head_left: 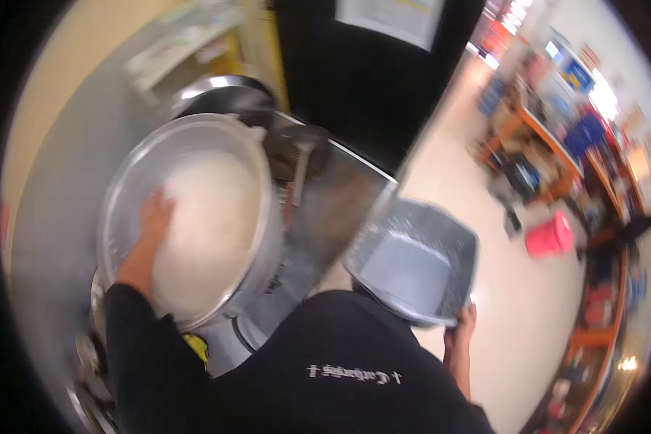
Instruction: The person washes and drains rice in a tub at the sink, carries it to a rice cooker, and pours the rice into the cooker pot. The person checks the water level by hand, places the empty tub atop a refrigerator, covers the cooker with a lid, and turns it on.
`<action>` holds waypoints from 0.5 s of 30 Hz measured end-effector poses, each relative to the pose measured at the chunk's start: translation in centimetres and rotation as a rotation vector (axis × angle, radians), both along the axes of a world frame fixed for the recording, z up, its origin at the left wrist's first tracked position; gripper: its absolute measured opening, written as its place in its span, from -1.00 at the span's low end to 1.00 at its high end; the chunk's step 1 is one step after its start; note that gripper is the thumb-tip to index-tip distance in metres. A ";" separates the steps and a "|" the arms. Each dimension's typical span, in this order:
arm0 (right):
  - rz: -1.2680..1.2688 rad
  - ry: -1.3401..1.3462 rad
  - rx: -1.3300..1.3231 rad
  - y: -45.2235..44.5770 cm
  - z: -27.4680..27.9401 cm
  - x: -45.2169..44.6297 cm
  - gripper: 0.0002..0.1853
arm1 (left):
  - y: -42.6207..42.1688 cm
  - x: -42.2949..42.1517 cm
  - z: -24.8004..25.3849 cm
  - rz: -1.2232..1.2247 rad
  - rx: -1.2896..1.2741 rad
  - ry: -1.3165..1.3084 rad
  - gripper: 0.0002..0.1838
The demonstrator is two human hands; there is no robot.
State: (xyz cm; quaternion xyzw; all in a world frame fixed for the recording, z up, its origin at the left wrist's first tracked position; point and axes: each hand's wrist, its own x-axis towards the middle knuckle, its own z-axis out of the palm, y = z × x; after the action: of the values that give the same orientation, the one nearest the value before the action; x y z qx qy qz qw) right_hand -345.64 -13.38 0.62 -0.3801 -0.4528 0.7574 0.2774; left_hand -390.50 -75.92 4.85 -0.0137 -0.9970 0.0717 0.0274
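Note:
A large translucent tub (pixel 116 210) stands on my left, with a pale, whitish mass (pixel 210 217) filling its lower part. My left hand (pixel 157 213) reaches inside it, near the inner wall and the edge of the pale mass. Its fingers look stretched out and blurred, with nothing visibly held. Over on the right, my right hand (pixel 466 324) grips the rim of a grey plastic basin (pixel 412 267) at its near right corner. White specks and smears cling to the basin's inner walls, and it is tilted towards me.
A metal worktop (pixel 340 206) lies between tub and basin, bearing a dark container with a light-handled utensil (pixel 302 170). Behind the tub sits a round dark pan (pixel 231 101). A black panel (pixel 362 79) rises ahead. A pink bucket (pixel 550 235) and cluttered orange shelves (pixel 550 130) stand right.

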 end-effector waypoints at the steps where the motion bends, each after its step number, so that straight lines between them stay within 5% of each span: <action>1: -0.028 -0.023 0.007 0.1 -0.5 0.6 -0.44 | -1.3 -0.2 -0.9 -0.045 -0.023 0.021 -0.29; 7: -0.039 0.094 0.007 -0.2 -0.8 1.4 -0.49 | -6.7 -5.3 -12.0 -0.199 -0.070 0.217 -0.25; 10: -0.025 0.129 0.034 -0.5 -0.5 1.3 -0.43 | -3.7 -5.1 -14.1 -0.506 0.711 0.126 -0.29; 15: -0.007 0.069 0.107 -0.5 -1.0 0.7 -0.37 | 1.7 -2.0 -17.0 -0.422 0.636 0.009 -0.27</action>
State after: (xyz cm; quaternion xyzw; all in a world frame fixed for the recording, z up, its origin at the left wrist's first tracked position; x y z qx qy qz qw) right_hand -344.94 -13.86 -0.40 -0.3401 -0.4813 0.7438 0.3154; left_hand -392.49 -74.21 -12.14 -0.2091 -0.9446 -0.2484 0.0486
